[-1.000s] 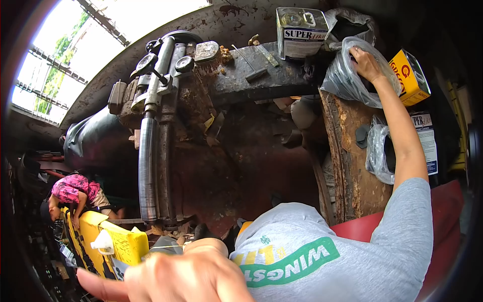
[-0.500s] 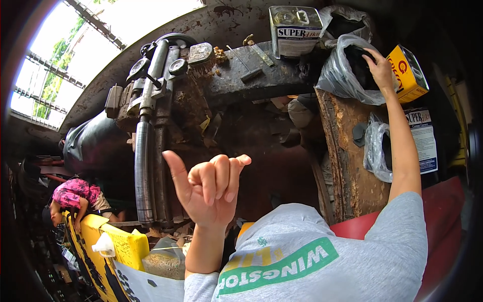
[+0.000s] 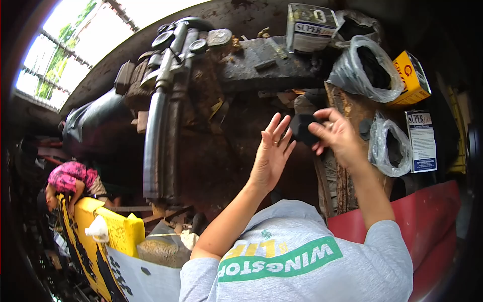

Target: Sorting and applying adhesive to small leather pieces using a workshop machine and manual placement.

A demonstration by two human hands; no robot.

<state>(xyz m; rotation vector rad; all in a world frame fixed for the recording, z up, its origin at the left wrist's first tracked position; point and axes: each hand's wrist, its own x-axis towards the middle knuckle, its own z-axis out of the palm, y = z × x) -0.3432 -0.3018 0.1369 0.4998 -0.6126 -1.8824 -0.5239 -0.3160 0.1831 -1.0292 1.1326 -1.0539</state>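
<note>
In bent fingers of R hand [image 3: 336, 133], pinching black many-sided pc [image 3: 303, 130] in mid-air, btwn the hands. Can't tell if single or a thin stack. On L hand [image 3: 270, 158], fingers spread, held up just beside same pc; can't tell whether touching.

To the R, on worn wooden board [image 3: 361, 108]: small dark pc [image 3: 365, 129] near small clear plastic bag [image 3: 376, 148]; farther off, big clear plastic bag [image 3: 342, 75]. In both bags, mouths open, dark stuff inside. To near L, dark hexagonal shapes [image 3: 146, 271] on grey sheet [image 3: 156, 282], loose or printed unclear, beside yellow jerrycan [image 3: 126, 234]. To far L, rusty machine w/ steel cylinder [image 3: 152, 146]. Beyond jerrycan, bent-over co-worker [image 3: 73, 176] in pink.

Prob. mid-handling: pc in hand, not yet set down. Left over, prob., more of the same in bags. Can't tell how many finished.

Re labels: on far metal can [image 3: 309, 30], white label w/ bold dark + red lettering; on near R metal can [image 3: 421, 143], similar, plus fine print, blue foot. On yellow tin [image 3: 412, 83], round red mark. On grey T-shirt [image 3: 302, 279], white letters on green band, upside down in view.
</note>
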